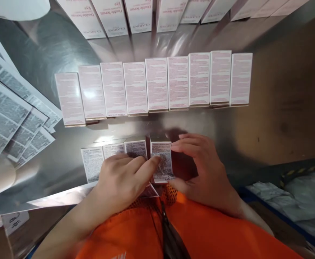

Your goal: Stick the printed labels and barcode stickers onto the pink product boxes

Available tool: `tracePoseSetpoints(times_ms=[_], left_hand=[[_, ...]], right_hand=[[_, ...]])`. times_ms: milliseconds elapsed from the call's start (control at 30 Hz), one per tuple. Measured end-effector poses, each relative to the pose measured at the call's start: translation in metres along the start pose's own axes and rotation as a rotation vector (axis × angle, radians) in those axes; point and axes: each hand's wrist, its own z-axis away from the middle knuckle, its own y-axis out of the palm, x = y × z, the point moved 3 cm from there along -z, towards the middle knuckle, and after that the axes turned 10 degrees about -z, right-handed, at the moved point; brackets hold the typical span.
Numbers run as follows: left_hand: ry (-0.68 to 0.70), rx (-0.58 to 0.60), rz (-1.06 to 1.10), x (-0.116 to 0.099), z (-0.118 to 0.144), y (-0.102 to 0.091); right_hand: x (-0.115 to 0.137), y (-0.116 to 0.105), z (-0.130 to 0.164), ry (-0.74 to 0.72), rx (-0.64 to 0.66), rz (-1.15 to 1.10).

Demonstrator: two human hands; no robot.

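My right hand [203, 172] grips a small white box [162, 162] at its right side, at the near edge of the metal table [49, 54]. My left hand [122, 178] lies over the neighbouring boxes and presses its fingertips on a printed label on that box's face. To the left, a short row of labelled boxes [92, 163] stands side by side. Beyond them, a long row of white boxes with pink print [157, 84] lies flat across the table.
More white cartons [111, 18] with red lettering line the far edge. Sheets of printed labels [9, 108] fan out at the left. A brown cardboard surface [289, 90] covers the right side. Plastic-wrapped items [289, 201] sit in a bin at the lower right.
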Motion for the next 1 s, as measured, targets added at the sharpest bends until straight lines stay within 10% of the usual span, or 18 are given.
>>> tracePoseSetpoints(times_ms=[1000], left_hand=[[-0.148,0.061,-0.155,0.0043,0.0008,0.0069]], right_hand=[[0.0027,0.0061,-0.0009,-0.082,0.095,0.079]])
